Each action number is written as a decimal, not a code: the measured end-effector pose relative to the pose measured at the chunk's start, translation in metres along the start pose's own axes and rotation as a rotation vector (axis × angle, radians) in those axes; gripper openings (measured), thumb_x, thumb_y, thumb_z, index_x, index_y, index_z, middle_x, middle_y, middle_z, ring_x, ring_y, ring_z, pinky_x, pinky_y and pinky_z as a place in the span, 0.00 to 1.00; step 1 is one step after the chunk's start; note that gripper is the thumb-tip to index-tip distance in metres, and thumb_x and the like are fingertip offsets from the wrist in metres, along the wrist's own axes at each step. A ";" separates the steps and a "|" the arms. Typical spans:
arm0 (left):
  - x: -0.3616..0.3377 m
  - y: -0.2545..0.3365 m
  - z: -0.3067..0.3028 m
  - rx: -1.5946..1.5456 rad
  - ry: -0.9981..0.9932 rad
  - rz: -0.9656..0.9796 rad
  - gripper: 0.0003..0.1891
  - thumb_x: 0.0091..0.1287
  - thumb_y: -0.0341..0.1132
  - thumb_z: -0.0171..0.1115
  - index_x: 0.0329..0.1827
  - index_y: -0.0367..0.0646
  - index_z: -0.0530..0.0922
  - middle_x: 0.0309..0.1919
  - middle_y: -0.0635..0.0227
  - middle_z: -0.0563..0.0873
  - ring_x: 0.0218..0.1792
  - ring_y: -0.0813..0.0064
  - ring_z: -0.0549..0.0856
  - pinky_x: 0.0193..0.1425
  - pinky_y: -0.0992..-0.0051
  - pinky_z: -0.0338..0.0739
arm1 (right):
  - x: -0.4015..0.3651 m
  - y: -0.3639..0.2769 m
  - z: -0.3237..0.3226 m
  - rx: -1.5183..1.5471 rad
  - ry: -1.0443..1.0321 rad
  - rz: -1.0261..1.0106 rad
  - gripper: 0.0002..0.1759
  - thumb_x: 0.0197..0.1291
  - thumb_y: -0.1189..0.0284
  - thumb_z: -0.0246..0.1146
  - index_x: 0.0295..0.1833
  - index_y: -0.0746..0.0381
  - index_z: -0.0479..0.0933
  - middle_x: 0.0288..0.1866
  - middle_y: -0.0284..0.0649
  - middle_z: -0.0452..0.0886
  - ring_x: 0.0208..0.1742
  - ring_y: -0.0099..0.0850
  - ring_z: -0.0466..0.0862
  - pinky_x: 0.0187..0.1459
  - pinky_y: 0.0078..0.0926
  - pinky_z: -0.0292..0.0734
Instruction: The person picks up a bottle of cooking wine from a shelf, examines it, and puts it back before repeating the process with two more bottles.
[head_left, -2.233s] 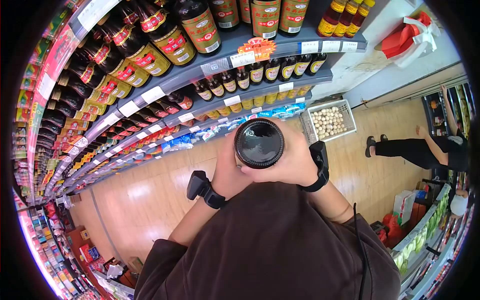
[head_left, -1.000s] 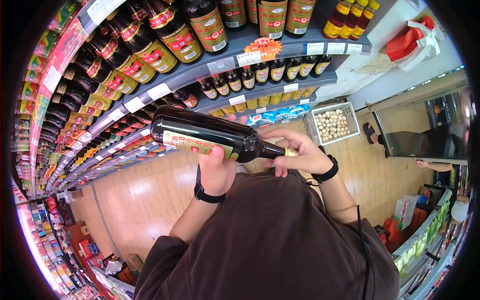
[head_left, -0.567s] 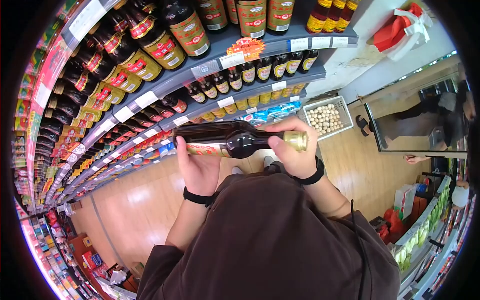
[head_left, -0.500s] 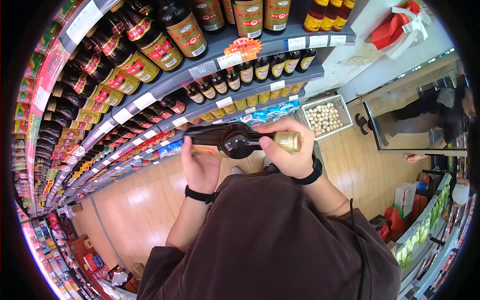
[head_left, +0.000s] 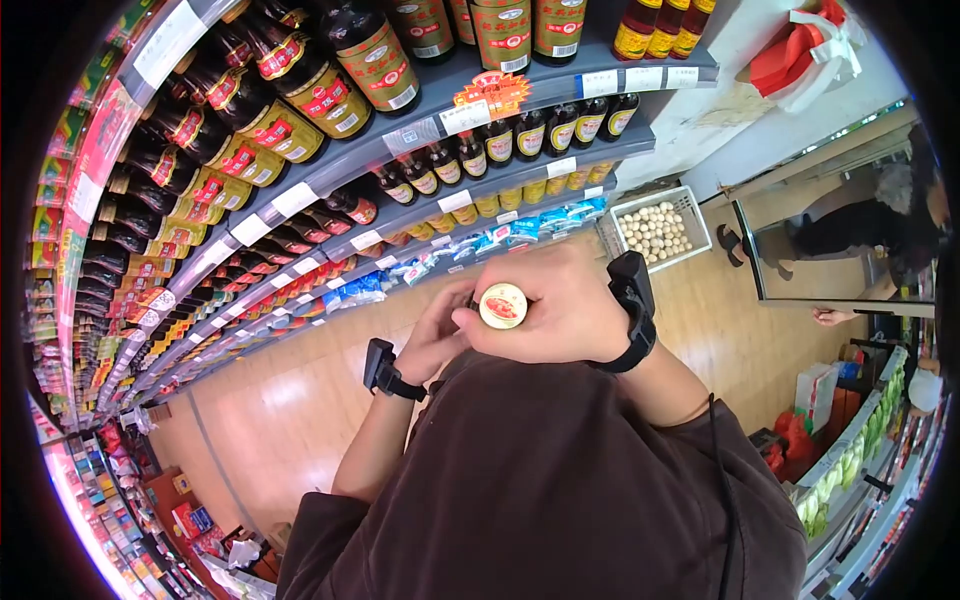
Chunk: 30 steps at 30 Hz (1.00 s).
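A dark glass bottle stands upright in front of my chest, seen almost straight down on its gold cap (head_left: 503, 306) with a red print on top. My right hand (head_left: 560, 305) is wrapped round the neck just under the cap. On the other side, my left hand (head_left: 440, 328) curls in against the bottle, its fingertips partly covered by my right hand. The bottle's body and label are hidden below my hands. Dark bottles with gold and red labels (head_left: 322, 98) line the shelf ahead.
Lower shelves hold small bottles (head_left: 530, 135) and blue packets (head_left: 520, 232). A white crate (head_left: 705, 222) of round, pale items sits on the floor at right. Beyond it is a glass panel (head_left: 820, 240), with a person's hand (head_left: 832, 316) near its lower edge.
The bottle has turned from lying sideways across both hands to upright, cap towards me. My left hand has moved rightward, close to my right hand.
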<state>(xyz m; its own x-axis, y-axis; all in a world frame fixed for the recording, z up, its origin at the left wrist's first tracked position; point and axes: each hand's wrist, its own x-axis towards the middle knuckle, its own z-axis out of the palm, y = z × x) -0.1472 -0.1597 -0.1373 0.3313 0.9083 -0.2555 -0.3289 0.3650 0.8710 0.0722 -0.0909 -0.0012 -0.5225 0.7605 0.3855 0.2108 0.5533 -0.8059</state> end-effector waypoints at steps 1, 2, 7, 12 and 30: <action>-0.001 0.014 0.009 0.229 -0.107 0.025 0.41 0.61 0.29 0.69 0.78 0.42 0.60 0.71 0.60 0.72 0.73 0.65 0.70 0.76 0.62 0.64 | 0.000 0.000 0.000 -0.012 -0.023 0.007 0.12 0.52 0.66 0.77 0.28 0.58 0.80 0.23 0.39 0.82 0.24 0.35 0.83 0.28 0.29 0.77; 0.000 0.022 0.016 0.459 -0.211 0.052 0.44 0.58 0.29 0.74 0.78 0.41 0.60 0.71 0.60 0.73 0.73 0.66 0.70 0.76 0.63 0.64 | 0.001 0.000 0.000 -0.025 -0.047 0.012 0.13 0.52 0.65 0.77 0.28 0.58 0.80 0.23 0.39 0.82 0.25 0.36 0.84 0.28 0.29 0.77; 0.019 0.008 0.039 0.532 -0.107 0.197 0.42 0.54 0.33 0.81 0.71 0.39 0.67 0.64 0.60 0.78 0.65 0.69 0.79 0.68 0.66 0.74 | 0.001 -0.004 -0.002 -0.059 -0.031 0.008 0.14 0.52 0.63 0.77 0.29 0.58 0.80 0.24 0.39 0.83 0.26 0.37 0.85 0.28 0.30 0.78; 0.025 0.011 0.051 0.633 0.033 0.355 0.40 0.53 0.32 0.82 0.67 0.40 0.67 0.59 0.61 0.79 0.59 0.72 0.81 0.62 0.67 0.79 | 0.004 -0.005 -0.006 -0.075 -0.013 0.004 0.14 0.53 0.62 0.77 0.32 0.59 0.82 0.23 0.38 0.82 0.24 0.34 0.83 0.28 0.28 0.77; 0.056 0.124 0.108 0.312 0.342 0.658 0.42 0.58 0.29 0.78 0.69 0.36 0.58 0.59 0.58 0.77 0.60 0.72 0.80 0.66 0.67 0.76 | 0.020 0.021 0.022 -0.440 0.421 -0.016 0.43 0.50 0.68 0.75 0.71 0.71 0.67 0.61 0.57 0.76 0.61 0.53 0.78 0.62 0.44 0.74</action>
<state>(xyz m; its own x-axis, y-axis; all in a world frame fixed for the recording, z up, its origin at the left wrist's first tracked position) -0.0739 -0.0860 0.0023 -0.1504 0.9479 0.2808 -0.0834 -0.2952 0.9518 0.0481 -0.0717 -0.0202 -0.1756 0.7705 0.6128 0.5743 0.5857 -0.5719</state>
